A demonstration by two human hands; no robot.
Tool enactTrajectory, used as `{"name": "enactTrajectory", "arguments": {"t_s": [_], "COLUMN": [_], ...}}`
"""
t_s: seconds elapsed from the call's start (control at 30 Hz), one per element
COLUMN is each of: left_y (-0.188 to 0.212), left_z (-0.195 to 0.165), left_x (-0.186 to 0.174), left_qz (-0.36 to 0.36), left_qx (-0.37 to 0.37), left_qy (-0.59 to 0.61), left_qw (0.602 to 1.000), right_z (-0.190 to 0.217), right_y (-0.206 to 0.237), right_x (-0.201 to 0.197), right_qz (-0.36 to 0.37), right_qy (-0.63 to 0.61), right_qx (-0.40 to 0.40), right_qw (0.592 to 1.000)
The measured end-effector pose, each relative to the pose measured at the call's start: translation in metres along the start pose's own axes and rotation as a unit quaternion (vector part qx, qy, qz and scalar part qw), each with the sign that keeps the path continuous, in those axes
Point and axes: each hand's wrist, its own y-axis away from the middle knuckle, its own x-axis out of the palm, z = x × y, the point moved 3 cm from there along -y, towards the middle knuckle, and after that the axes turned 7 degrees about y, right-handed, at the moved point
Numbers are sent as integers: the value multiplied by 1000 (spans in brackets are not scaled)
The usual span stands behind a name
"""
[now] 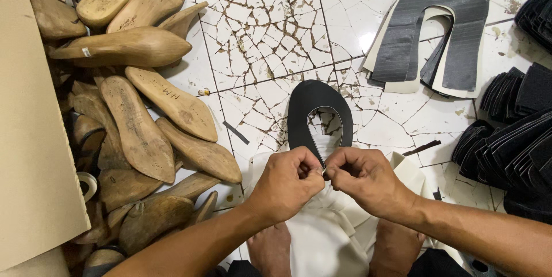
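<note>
A black horseshoe-shaped shoe upper piece [318, 106] hangs out over the cracked white tile floor [264, 29], its two open ends drawn together between my hands. My left hand [288, 183] pinches one end and my right hand [366, 178] pinches the other, fingertips meeting at the middle. Under my hands lies a pile of white cut lining pieces [328, 237], resting over my bare feet [270, 251].
A heap of wooden shoe lasts [141, 121] fills the left side beside a cardboard sheet [29, 139]. A stack of grey and white U-shaped cut pieces [431, 29] lies at the upper right. Bundles of black cut parts [512, 139] line the right edge.
</note>
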Motion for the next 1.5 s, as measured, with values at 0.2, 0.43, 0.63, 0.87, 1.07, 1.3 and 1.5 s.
{"name": "enactTrajectory", "arguments": {"t_s": [0.2,0.43,0.63,0.87,1.07,1.3,1.5], "left_y": [-3,1,11,3,19,-1,-16], "left_z": [12,-4,-24,-36,-61,-46,-26], "left_x": [0,-14,-16,-32,-31,-18,-28], "left_qz": [34,71,42,70,-76,54,138], "left_qx": [-42,79,236,291,386,168,167], "left_qy": [91,17,-150,-236,-279,-32,67], "left_qw": [994,994,959,925,876,984,974], "right_z": [4,10,26,82,70,57,54], "right_y": [2,-2,-6,6,-3,1,1], "right_x": [-3,-10,-11,-21,-18,-14,-14], "right_qz": [31,45,45,0,-52,-57,2], "right_qy": [-68,-13,-50,265,254,91,16], "right_qx": [-21,1,-17,-402,-206,-175,-147], "right_qw": [997,999,998,876,944,979,989]}}
